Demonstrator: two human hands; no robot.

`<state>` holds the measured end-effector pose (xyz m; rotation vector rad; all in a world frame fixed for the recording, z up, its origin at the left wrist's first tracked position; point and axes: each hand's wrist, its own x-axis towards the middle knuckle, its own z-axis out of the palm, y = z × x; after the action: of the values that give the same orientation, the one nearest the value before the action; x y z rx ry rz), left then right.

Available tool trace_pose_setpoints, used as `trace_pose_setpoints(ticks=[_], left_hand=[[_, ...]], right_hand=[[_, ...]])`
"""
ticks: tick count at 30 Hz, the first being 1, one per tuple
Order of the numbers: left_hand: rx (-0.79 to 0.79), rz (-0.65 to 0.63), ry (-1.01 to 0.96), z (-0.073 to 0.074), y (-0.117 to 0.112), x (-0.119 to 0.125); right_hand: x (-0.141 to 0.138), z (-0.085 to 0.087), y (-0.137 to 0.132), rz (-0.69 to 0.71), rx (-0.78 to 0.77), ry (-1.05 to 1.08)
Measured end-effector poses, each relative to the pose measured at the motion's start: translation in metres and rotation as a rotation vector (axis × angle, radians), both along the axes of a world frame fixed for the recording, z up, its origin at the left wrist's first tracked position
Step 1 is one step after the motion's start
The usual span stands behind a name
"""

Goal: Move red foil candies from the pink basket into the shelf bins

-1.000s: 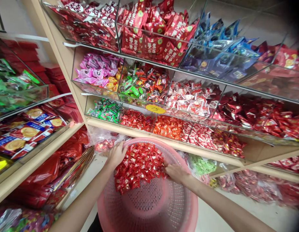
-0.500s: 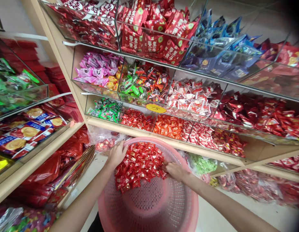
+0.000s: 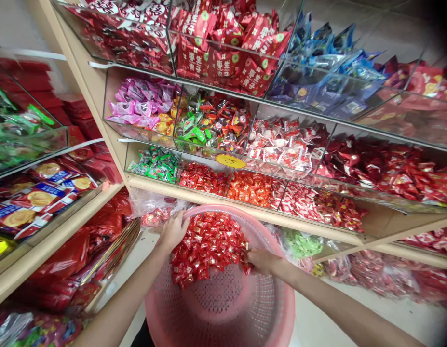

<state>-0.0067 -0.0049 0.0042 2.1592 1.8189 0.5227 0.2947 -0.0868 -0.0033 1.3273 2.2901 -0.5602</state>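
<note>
A pink perforated plastic basket [image 3: 226, 308] is tilted toward the shelf, with a heap of small red wrapped candies [image 3: 205, 246] lying in its upper half. My left hand [image 3: 174, 231] grips the basket's far left rim. My right hand [image 3: 261, 261] is inside the basket at the right edge of the candy heap, fingers curled into the candies.
Clear acrylic bins on the wooden shelves [image 3: 245, 205] hold red, green, purple and blue wrapped sweets; a yellow tag reading 15 [image 3: 230, 161] sticks to one. Bagged candy [image 3: 151, 207] lies under the shelf. Another shelf unit [image 3: 46, 241] stands on the left. Pale floor [image 3: 317, 323] shows on the right.
My right hand has slid a little down and toward me along the candy heap. The left hand stays on the rim. The view shifted slightly.
</note>
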Motion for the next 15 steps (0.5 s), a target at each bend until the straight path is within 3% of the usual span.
trace_pose_setpoints(ticks=[7, 11, 15], left_hand=[[0.018, 0.005, 0.020, -0.003, 0.001, 0.000], [0.015, -0.005, 0.020, -0.002, 0.000, 0.000], [0.016, -0.006, 0.025, -0.001, 0.000, -0.001]], right_hand=[[-0.010, 0.020, 0.000, -0.036, 0.171, -0.117], [-0.018, 0.020, -0.003, -0.047, 0.267, -0.148], [-0.023, 0.019, -0.004, -0.106, 0.266, -0.174]])
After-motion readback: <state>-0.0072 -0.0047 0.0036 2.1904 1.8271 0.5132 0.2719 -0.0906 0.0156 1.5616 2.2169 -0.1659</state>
